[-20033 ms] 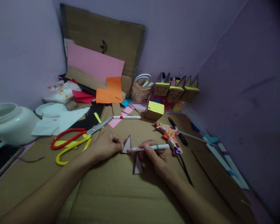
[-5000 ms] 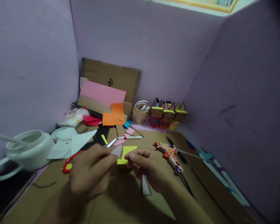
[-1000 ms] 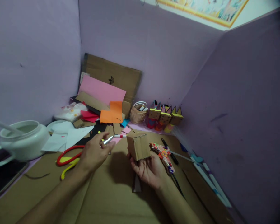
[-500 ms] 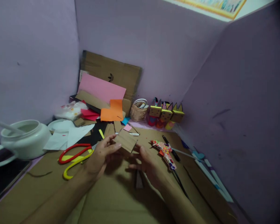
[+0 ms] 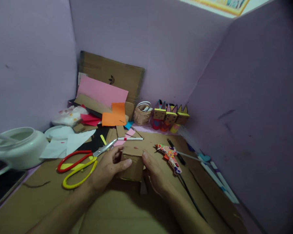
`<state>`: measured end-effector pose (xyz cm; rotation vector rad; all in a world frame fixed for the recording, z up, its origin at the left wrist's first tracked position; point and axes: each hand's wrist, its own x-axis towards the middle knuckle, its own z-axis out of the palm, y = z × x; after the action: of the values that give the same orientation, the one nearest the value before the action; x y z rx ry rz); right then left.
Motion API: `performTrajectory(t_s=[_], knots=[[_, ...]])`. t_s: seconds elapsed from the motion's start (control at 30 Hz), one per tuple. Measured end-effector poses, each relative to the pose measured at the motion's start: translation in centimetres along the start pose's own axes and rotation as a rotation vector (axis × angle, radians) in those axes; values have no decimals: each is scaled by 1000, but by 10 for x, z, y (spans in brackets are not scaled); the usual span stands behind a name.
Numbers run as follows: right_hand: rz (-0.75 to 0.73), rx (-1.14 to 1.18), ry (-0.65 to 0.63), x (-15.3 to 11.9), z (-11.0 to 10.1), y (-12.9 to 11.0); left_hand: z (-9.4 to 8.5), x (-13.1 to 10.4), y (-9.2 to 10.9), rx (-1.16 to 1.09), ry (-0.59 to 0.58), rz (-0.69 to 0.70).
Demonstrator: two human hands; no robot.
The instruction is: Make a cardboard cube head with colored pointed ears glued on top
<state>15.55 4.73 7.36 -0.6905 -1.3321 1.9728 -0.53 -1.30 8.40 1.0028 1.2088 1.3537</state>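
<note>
The room has purple walls: a left wall (image 5: 29,39), a back wall (image 5: 146,39) and a right wall (image 5: 258,91). The right wall is darker and carries some dark smears (image 5: 226,114); the left wall has one small spot (image 5: 7,66). At the top, a yellow-framed picture (image 5: 235,4) is partly visible beside a white area (image 5: 255,6). The light is rather dim.

Box (image 5: 136,169) between hands (image 5: 108,168) (image 5: 156,174), triangle (image 5: 143,188) apparently beneath

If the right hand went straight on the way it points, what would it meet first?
The cardboard box, right beside the right hand. Past that, perhaps the white marker, though depth is hard to judge.
</note>
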Motion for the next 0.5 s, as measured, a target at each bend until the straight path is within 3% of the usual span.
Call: performTrajectory(t_s=[0.27, 0.5], knots=[[-96, -92, 70, 1, 2, 12, 5, -3, -7, 14, 61, -60], [-99, -27, 61, 1, 6, 9, 5, -5, -8, 176, 78, 20]])
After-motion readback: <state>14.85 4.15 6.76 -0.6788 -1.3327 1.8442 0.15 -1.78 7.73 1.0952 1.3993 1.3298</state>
